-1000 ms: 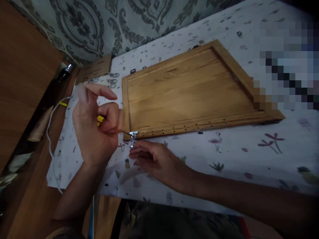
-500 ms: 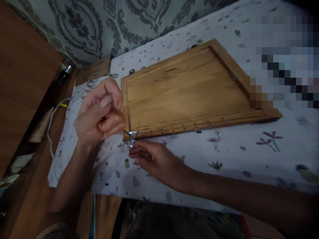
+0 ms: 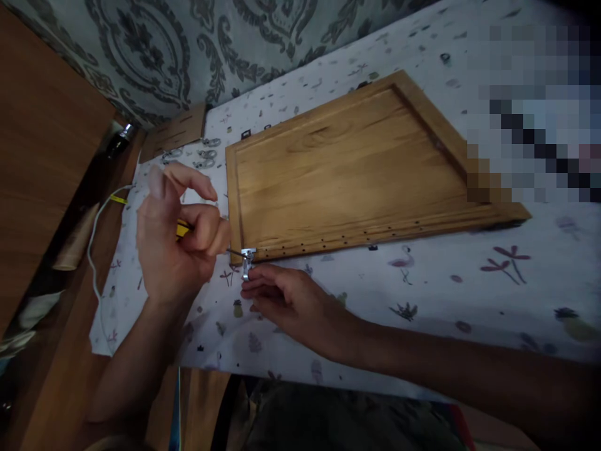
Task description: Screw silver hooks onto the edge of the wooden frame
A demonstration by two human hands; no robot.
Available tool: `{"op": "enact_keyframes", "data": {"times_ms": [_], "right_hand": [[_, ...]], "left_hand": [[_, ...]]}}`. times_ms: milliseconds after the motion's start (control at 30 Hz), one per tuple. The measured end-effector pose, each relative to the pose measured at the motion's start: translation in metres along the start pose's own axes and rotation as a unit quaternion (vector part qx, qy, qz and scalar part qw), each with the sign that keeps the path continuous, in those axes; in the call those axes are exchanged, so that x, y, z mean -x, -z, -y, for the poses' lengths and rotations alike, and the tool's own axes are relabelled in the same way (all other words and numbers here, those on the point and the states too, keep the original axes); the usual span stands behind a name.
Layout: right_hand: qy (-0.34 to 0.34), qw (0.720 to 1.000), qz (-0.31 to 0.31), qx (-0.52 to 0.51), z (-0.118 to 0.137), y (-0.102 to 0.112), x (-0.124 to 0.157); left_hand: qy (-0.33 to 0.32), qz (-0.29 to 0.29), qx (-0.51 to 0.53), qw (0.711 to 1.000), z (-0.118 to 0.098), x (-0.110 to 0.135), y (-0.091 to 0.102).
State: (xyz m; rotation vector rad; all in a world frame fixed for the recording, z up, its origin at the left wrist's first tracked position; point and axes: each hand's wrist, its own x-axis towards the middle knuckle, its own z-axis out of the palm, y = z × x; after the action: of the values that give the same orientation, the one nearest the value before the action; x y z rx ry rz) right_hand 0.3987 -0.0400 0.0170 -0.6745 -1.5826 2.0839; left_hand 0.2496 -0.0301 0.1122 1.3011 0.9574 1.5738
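My left hand (image 3: pixel 183 244) is closed around a screwdriver with a yellow and black handle (image 3: pixel 183 229); the thumb and index finger are raised off it. The thin shaft points right, and its tip meets a small silver metal bracket (image 3: pixel 247 263) at the near left corner of a wooden panel (image 3: pixel 347 169). Fingertips of my right hand (image 3: pixel 300 307) are pressed together against the bracket's lower end, from the near side. A row of small dark holes runs along the panel's near edge. The panel lies flat on a patterned white cloth (image 3: pixel 357 351).
Several shiny metal pieces (image 3: pixel 209 150) lie beyond my left hand, near a cardboard piece (image 3: pixel 173 134). A white cable (image 3: pixel 94 269) with a yellow tag hangs at the table's left side. The patterned wall (image 3: pixel 253 37) rises behind. The far right is pixelated.
My left thumb and index finger have lifted and spread from the fist, uncovering the yellow handle. The right hand and the bracket look unchanged; the view has shifted slightly.
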Motion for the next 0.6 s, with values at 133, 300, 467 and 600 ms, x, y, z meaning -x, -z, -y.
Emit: {"op": "enact_keyframes", "data": {"times_ms": [133,300,467,600], "right_hand": [[-0.003,1.000,0.003,-0.005,0.003,0.001,0.001],[-0.003,1.000,0.007,-0.008,0.002,0.001,0.000],[-0.005,1.000,0.001,-0.009,0.000,0.000,0.000],[-0.012,1.000,-0.002,-0.011,0.002,-0.001,0.000]], "left_hand": [[0.048,0.227,0.060,0.971,0.000,-0.012,0.021],[0.054,0.254,0.084,0.962,0.001,-0.012,0.024],[-0.003,-0.038,-0.007,0.999,0.003,-0.002,0.008],[0.017,-0.139,-0.050,0.989,-0.002,0.007,-0.003]]}}
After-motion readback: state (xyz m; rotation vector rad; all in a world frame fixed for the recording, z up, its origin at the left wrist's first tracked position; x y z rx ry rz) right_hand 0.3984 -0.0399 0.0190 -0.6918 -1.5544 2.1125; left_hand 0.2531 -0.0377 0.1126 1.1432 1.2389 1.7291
